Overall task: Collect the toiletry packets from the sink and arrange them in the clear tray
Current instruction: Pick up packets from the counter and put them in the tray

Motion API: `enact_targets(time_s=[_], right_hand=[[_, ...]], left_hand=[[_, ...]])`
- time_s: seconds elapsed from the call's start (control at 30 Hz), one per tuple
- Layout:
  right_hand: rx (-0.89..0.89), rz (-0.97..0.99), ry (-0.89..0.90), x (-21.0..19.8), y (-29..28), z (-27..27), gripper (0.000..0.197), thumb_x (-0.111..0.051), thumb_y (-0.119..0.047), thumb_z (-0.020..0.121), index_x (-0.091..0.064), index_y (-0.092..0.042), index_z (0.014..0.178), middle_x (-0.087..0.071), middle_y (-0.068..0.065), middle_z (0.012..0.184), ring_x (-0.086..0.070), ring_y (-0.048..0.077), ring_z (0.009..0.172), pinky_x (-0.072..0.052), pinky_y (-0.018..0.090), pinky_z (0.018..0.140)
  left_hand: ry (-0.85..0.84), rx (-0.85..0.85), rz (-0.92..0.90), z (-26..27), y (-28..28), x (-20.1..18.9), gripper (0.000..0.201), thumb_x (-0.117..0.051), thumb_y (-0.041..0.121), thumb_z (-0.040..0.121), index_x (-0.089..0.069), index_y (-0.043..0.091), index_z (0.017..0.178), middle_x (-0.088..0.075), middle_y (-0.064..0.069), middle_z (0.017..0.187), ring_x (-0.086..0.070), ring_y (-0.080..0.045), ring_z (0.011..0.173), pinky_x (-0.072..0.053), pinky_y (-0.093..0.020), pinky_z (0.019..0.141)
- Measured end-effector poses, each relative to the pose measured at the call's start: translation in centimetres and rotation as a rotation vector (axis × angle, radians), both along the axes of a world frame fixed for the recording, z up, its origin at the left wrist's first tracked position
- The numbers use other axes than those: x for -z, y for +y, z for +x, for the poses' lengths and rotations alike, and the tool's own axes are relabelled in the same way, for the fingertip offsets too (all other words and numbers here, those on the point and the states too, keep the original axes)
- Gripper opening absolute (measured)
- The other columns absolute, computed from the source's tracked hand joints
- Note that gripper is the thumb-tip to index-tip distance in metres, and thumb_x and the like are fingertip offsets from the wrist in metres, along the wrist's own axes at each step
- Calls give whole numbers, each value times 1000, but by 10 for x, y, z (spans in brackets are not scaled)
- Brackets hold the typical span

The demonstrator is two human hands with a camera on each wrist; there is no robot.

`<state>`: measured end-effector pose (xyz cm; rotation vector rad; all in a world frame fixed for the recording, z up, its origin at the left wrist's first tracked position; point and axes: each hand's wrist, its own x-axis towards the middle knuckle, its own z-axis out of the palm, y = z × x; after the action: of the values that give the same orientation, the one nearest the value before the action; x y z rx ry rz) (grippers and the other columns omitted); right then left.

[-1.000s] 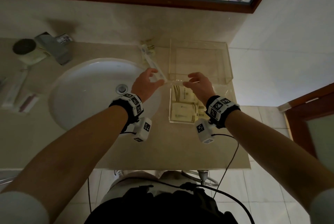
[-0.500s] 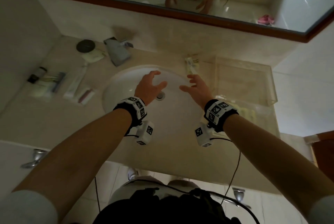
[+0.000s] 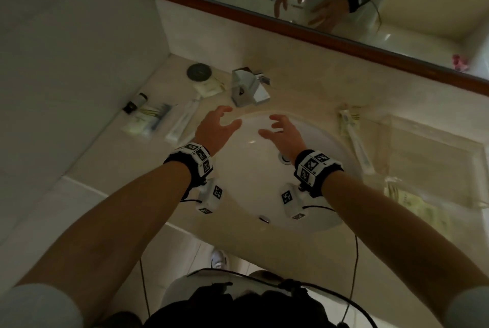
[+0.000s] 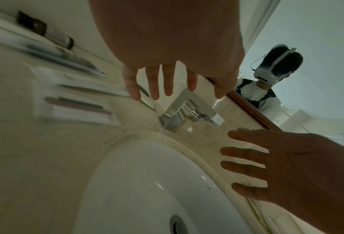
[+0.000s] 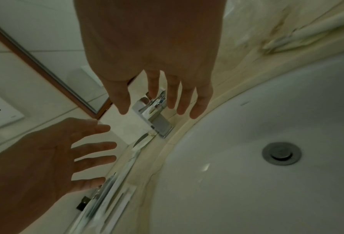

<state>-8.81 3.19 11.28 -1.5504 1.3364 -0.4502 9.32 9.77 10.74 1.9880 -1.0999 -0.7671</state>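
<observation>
Both hands hover over the white sink basin [image 3: 254, 168], empty, with fingers spread. My left hand [image 3: 219, 126] is above the basin's far left rim, near the chrome faucet [image 3: 248, 88]. My right hand [image 3: 280, 131] is over the basin's middle. Several toiletry packets [image 3: 148, 121] lie on the counter left of the sink, with a long white packet [image 3: 182, 122] beside them. Another long packet [image 3: 357, 139] lies right of the basin. The clear tray [image 3: 434, 142] stands on the counter at the right; in front of it a clear compartment holds yellowish packets [image 3: 420, 208].
A round dark-lidded container [image 3: 199, 72] sits by the wall left of the faucet, and a small dark-capped bottle [image 3: 135, 102] lies in the left corner. The wood-framed mirror [image 3: 317, 23] runs along the back wall. The drain [image 5: 281, 153] shows in the basin.
Both hands have moved left, from the clear tray to above the sink basin. The head view has swung left and up, so the left counter packets now show.
</observation>
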Motion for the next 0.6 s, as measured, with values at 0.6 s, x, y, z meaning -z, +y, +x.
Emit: enact_targets(time_s=[0.6], right_hand=[[-137, -1, -36, 21, -13, 149, 54, -72, -30, 82, -49, -20, 131, -51, 5, 129, -51, 22, 116, -44, 34, 95]], left_hand=[[20, -182, -19, 127, 13, 17, 45, -65, 43, 84, -55, 25, 124, -55, -4, 129, -51, -19, 120, -43, -41, 101]])
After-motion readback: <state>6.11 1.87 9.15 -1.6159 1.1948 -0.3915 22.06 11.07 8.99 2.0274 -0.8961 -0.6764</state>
